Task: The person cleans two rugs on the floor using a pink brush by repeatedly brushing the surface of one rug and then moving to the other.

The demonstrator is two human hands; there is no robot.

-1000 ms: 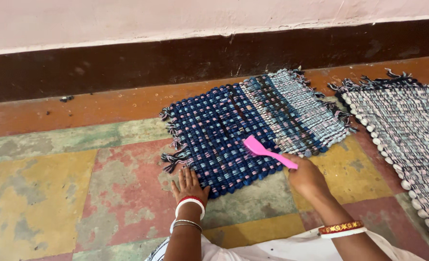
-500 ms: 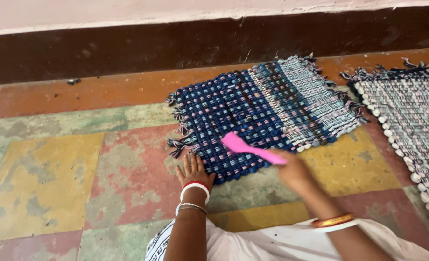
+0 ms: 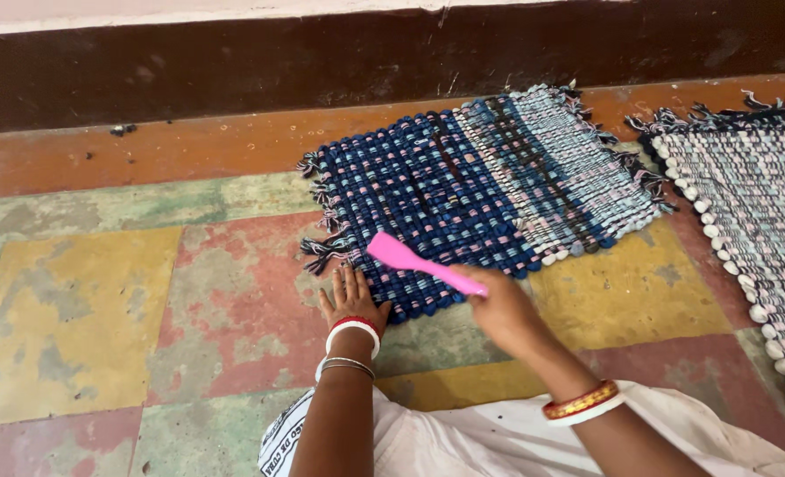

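Note:
A woven mat [image 3: 481, 190] in dark blue, pink and pale grey lies on the floor, fringed at its left and right ends. My left hand [image 3: 350, 300] rests flat, fingers spread, on the mat's near left corner; bangles circle the wrist. My right hand [image 3: 498, 307] is closed around the handle of a pink brush [image 3: 410, 261], whose wide head hovers over or touches the mat's near left part, just above my left hand.
A second woven mat [image 3: 746, 203], pale with dark fringe, lies at the right. The floor has worn yellow, red and green tiles [image 3: 74, 309]. A dark brown wall base [image 3: 322, 62] runs along the back. White cloth [image 3: 463, 442] covers my lap.
The pink brush has swept leftward across the mat's near edge toward my left hand. My left hand has stayed pressed on the mat's corner. The view has shifted slightly.

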